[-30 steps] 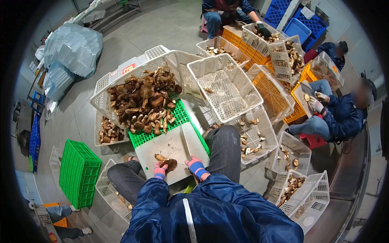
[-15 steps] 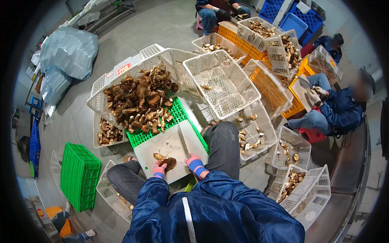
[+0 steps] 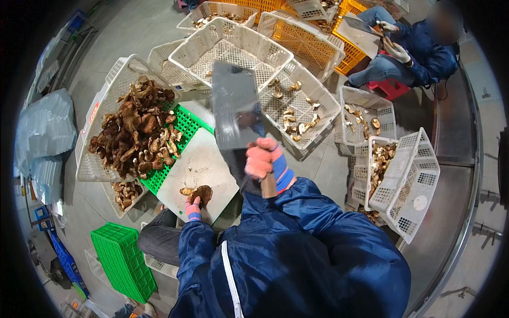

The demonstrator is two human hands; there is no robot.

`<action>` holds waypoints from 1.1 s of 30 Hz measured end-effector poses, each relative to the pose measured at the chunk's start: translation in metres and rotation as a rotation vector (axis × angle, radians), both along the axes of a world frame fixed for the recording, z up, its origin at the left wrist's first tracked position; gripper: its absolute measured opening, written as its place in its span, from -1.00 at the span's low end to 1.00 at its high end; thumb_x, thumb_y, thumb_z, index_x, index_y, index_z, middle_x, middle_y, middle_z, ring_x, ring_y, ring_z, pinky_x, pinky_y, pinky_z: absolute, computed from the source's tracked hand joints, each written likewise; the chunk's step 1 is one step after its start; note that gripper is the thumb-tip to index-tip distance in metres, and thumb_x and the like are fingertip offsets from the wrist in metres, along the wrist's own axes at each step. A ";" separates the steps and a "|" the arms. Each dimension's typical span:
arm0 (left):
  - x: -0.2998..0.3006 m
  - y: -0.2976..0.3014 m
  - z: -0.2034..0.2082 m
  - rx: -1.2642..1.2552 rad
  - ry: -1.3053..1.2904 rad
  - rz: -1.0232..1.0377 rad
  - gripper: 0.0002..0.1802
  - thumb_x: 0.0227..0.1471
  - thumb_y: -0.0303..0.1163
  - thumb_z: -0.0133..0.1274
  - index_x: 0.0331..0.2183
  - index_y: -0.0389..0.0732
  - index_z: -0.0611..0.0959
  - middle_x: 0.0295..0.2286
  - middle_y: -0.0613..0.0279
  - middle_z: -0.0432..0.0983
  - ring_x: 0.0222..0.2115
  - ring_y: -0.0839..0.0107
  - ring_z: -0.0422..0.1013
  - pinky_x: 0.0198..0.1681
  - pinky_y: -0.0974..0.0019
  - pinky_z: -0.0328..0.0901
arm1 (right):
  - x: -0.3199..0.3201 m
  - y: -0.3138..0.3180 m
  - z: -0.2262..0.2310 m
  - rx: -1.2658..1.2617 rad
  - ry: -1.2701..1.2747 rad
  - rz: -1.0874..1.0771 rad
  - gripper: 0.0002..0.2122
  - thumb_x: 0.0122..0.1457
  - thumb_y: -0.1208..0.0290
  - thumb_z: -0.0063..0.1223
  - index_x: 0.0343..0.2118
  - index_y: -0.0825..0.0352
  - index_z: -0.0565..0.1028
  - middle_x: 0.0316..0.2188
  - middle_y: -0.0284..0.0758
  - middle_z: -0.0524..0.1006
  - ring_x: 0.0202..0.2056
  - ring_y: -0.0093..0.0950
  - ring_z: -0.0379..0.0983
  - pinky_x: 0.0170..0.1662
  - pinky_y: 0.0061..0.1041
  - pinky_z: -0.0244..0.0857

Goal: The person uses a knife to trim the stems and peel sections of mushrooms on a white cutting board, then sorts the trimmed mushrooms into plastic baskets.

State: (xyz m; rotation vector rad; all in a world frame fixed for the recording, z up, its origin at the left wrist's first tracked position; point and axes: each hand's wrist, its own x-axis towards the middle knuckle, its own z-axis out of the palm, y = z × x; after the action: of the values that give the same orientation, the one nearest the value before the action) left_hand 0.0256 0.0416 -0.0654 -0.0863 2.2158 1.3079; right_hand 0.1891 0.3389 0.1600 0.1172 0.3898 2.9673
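My right hand (image 3: pixel 269 161), in a pink and blue striped glove, is wrapped round the wooden handle of a cleaver. The broad dark blade of the cleaver (image 3: pixel 235 108) points away from me, raised above the board's right side. My left hand (image 3: pixel 193 209), gloved alike, grips a brown mushroom (image 3: pixel 202 197) with a pale stem, low over the white cutting board (image 3: pixel 193 164). Beneath the board lies a green plastic grate (image 3: pixel 183 123). Just beyond, a heap of brown mushrooms (image 3: pixel 132 130) spills from a tipped white crate (image 3: pixel 82 161) onto the grate.
Ahead stands a white crate (image 3: pixel 180 58) with few scraps. Right of it, another white crate (image 3: pixel 331 108) holds cut mushrooms. More white crates (image 3: pixel 411 191) stand at the right. A green crate (image 3: pixel 124 262) sits at lower left. A co-worker (image 3: pixel 424 50) sits far right, holding a blade.
My right hand has lifted the cleaver from the board's right edge, up and toward the head. My left hand keeps the mushroom at the board. The whole view has shifted.
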 end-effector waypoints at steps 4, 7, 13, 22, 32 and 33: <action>0.002 0.002 0.010 -0.066 0.021 -0.023 -0.43 -0.31 -0.37 0.10 -0.18 -0.33 0.32 -0.33 0.12 0.36 -0.33 0.39 0.28 -0.25 0.42 0.17 | 0.032 0.037 -0.010 -0.158 -0.176 -0.248 -0.66 0.00 0.34 -0.26 -0.87 0.15 0.06 -0.89 -0.55 0.02 -0.84 -0.67 -0.05 -0.66 -0.66 -0.06; -0.003 -0.003 -0.002 -0.065 0.049 -0.034 -0.43 -0.31 -0.36 0.10 -0.19 -0.33 0.32 -0.34 0.13 0.36 -0.34 0.39 0.29 -0.25 0.43 0.17 | 0.059 0.053 -0.072 -0.511 -0.087 -0.427 -0.73 -0.05 0.44 -0.21 -0.84 0.15 0.13 -0.87 -0.57 0.11 -0.79 -0.72 0.04 -0.60 -0.70 0.00; -0.007 -0.007 -0.017 -0.037 -0.024 0.009 -0.42 -0.31 -0.36 0.11 -0.18 -0.32 0.32 -0.32 0.09 0.35 -0.32 0.37 0.28 -0.24 0.42 0.17 | 0.103 0.030 -0.146 -0.454 -0.555 -0.762 -0.81 -0.07 0.48 -0.23 -0.34 0.37 0.22 -0.88 -0.60 0.10 -0.79 -0.72 0.05 -0.58 -0.67 0.06; -0.002 0.008 -0.005 -0.196 0.078 -0.124 -0.52 -0.26 -0.40 0.06 -0.21 -0.31 0.34 -0.36 0.19 0.39 -0.38 0.45 0.31 -0.27 0.49 0.19 | 0.059 0.040 -0.024 -0.389 0.000 -0.294 -0.84 -0.01 0.43 -0.28 -0.42 0.41 0.29 -0.87 -0.55 0.11 -0.83 -0.72 0.05 -0.67 -0.69 0.04; 0.002 0.013 0.020 -0.107 0.008 -0.017 -0.44 -0.33 -0.38 0.12 -0.20 -0.30 0.33 -0.35 0.14 0.37 -0.39 0.41 0.30 -0.30 0.44 0.20 | -0.054 -0.040 -0.044 0.745 -0.845 0.225 -0.68 -0.10 0.41 -0.14 -0.91 0.35 0.22 -0.93 -0.26 0.23 -0.89 -0.39 0.19 -0.83 -0.43 0.09; 0.003 0.021 0.024 -0.104 -0.004 -0.027 -0.44 -0.34 -0.38 0.12 -0.20 -0.30 0.33 -0.35 0.14 0.37 -0.38 0.41 0.30 -0.29 0.44 0.20 | -0.064 -0.050 -0.066 1.074 -1.002 0.186 -0.77 -0.14 0.39 -0.11 -0.81 0.39 0.29 -0.88 -0.24 0.29 -0.88 -0.36 0.21 -0.84 -0.41 0.09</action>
State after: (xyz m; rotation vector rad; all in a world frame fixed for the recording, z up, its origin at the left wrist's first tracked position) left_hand 0.0286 0.0623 -0.0418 -0.0978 2.2732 1.1774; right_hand 0.1254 0.2894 0.0942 -1.2402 -1.3036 2.5501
